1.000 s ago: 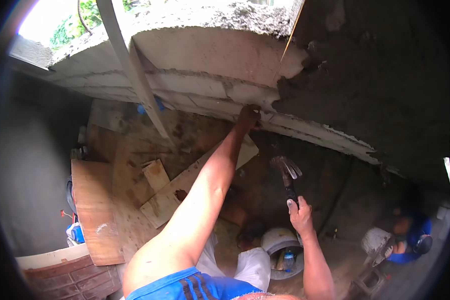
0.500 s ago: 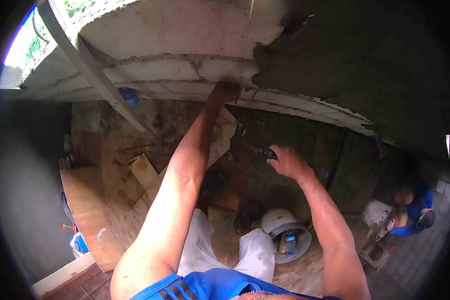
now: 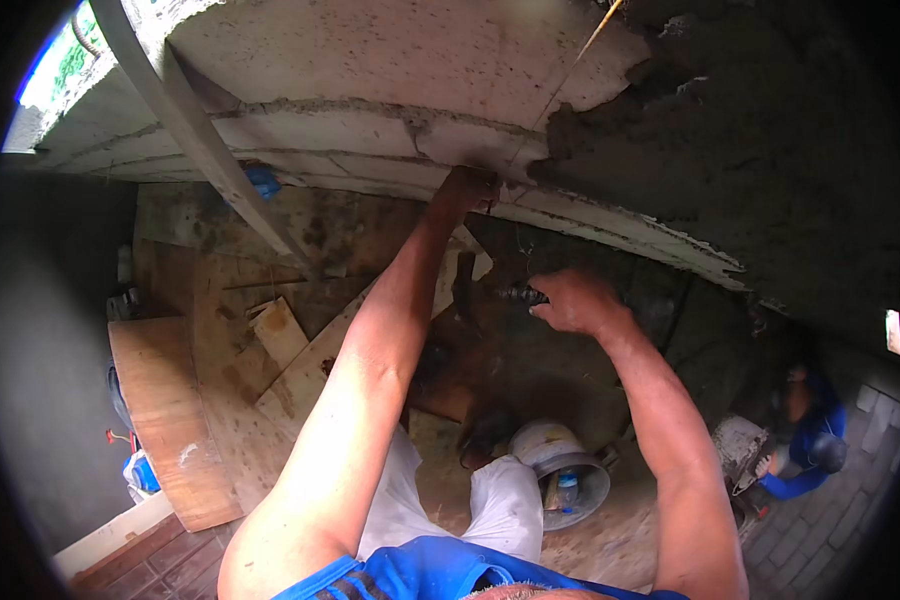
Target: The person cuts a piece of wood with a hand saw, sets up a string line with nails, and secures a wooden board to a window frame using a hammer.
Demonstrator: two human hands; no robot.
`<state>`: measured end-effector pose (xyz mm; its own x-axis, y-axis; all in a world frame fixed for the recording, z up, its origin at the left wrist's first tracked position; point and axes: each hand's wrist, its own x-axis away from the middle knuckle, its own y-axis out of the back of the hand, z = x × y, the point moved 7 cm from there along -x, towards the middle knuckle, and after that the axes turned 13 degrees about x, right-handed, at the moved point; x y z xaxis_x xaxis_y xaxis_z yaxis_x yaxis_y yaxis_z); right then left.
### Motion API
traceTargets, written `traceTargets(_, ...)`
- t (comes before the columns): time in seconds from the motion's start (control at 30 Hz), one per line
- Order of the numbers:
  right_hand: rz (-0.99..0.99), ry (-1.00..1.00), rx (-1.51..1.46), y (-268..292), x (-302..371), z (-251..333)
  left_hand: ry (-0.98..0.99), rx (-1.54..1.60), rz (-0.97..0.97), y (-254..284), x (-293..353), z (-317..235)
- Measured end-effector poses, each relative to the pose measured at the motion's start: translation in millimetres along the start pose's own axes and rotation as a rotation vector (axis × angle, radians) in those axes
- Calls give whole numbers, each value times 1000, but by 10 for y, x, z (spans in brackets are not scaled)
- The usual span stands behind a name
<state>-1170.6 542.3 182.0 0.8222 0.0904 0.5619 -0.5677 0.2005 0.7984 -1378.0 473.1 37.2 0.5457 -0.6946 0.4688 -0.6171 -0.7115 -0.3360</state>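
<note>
Mid-frame, the right hand (image 3: 576,300) grips the hammer (image 3: 518,293) crosswise — head leftward, below the left hand (image 3: 475,190). Whether the left holds anything, I cannot tell.

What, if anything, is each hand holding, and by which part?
The right hand holds a hammer by its handle. The left hand is at the wall; whether it grips anything cannot be told.
</note>
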Motion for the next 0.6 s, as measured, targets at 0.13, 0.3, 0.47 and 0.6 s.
traceTargets(0.13,-129,-114,-146,-81,-206,-327,-126,-362,71,-45,-73,-73)
traceTargets(0.3,1,21,0,-184,-18,103,-50,-58,30,-26,-21,-28)
traceTargets(0.47,-85,-114,-27,-130,-130,-75,-206,-406,74,-30,-88,-165)
traceTargets(0.6,22,-89,-60,-281,-58,80,-321,-331,81,-6,-40,-111)
